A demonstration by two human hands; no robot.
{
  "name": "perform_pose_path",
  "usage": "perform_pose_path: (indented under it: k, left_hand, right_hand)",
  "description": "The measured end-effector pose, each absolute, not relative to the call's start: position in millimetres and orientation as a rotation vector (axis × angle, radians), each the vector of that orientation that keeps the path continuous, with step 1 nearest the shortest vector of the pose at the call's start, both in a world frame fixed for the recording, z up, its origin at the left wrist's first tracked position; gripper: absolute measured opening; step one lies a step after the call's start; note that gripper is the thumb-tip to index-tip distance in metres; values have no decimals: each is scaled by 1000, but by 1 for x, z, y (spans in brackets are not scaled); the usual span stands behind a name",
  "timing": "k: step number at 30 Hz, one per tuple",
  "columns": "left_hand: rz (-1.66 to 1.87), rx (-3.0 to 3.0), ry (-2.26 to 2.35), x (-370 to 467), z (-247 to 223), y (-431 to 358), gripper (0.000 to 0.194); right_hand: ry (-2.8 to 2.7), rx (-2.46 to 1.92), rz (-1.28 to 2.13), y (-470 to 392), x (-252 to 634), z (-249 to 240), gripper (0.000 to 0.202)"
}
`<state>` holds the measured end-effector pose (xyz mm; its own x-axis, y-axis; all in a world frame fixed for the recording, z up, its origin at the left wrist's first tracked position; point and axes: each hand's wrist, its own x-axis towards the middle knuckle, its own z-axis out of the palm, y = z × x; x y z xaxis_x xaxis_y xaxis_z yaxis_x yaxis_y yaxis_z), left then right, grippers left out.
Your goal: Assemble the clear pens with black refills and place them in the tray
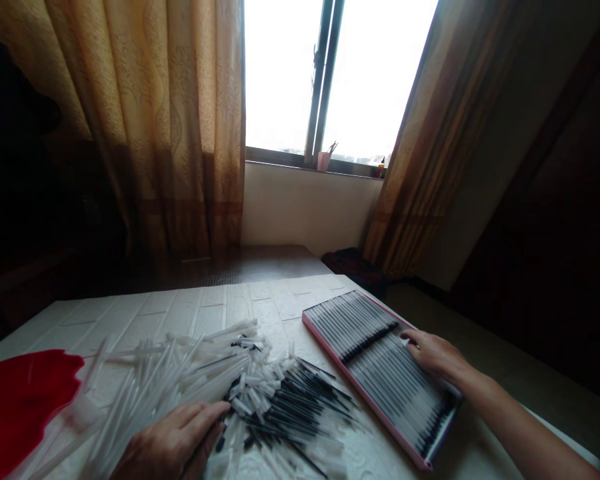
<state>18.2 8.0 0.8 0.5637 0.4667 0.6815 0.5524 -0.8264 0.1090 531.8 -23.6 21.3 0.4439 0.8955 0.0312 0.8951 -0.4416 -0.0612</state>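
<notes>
My right hand reaches over the right edge of a shallow pink-edged box, fingers bent together; whatever they pinch is too small or hidden to tell. Inside lie two rows of slim pens, grey and translucent with black ends. Down at the lower left, my left hand rests with its fingers close together beside a pile of short translucent caps. Its fingertips meet at some small dark pieces, and I cannot make out what they grip. Many thin black rods lie right of the caps.
Long clear plastic tubes spread across the left of the white brick-patterned tabletop. A red sheet or bag lies at the far left. Behind stand a dark table, curtains and a window; a pink cup sits on the sill.
</notes>
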Motion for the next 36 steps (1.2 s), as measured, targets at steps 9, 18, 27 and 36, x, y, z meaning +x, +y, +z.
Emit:
perform_pose_path:
  k: [9,18,27,36]
  left_hand:
    - [-1123,-2550,-930,11,8,16,30]
    - [-1087,-2456,-1065,0,-4,32,30]
    - [-1022,-2495,-1185,-2,-6,35,28]
    - [-874,-2595,-1288,-3,-3,29,20]
  right_hand:
    - [-1942,-2254,-190,-21,448,59,34]
    - [-2333,-1639,-118,-13,312,57,28]
    - [-2315,-1590,4,10,275,37,23]
    - [-2227,-1598,148,13,288,7,27]
